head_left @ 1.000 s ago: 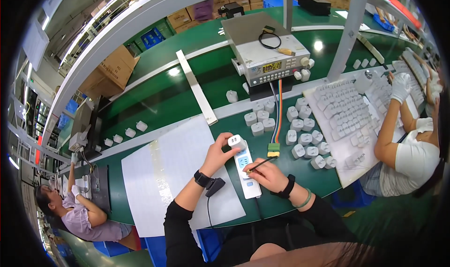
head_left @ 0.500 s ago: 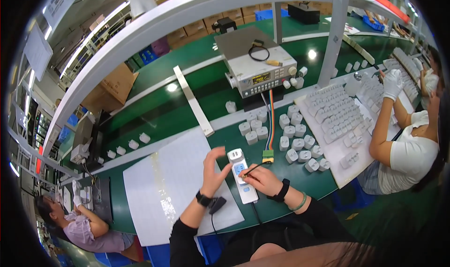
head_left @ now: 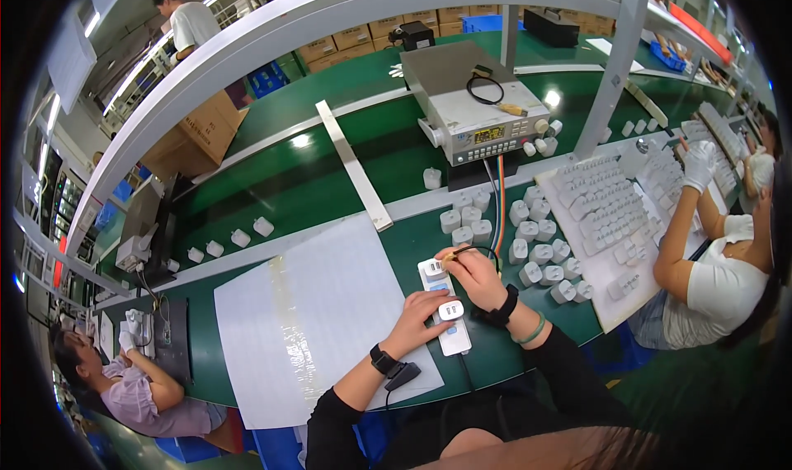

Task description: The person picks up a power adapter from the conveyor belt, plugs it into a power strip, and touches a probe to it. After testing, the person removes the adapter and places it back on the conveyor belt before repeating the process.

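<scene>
While near white charger (head_left: pixel 450 311) is pinched in left grip (head_left: pixel 412 321) over power strip (head_left: pixel 456 343), cable plug (head_left: pixel 448 260) is held by right grip (head_left: pixel 480 280) at far charger (head_left: pixel 432 269); seating cannot be told. Far charger could be tugged loose by skewed plug. Against earlier frame, left grip is brought nearer, plug is shifted farther along power strip.

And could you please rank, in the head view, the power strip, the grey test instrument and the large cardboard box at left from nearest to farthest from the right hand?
1. Power strip, close beside the right hand.
2. Grey test instrument, straight ahead.
3. Cardboard box, ahead and left.
</scene>
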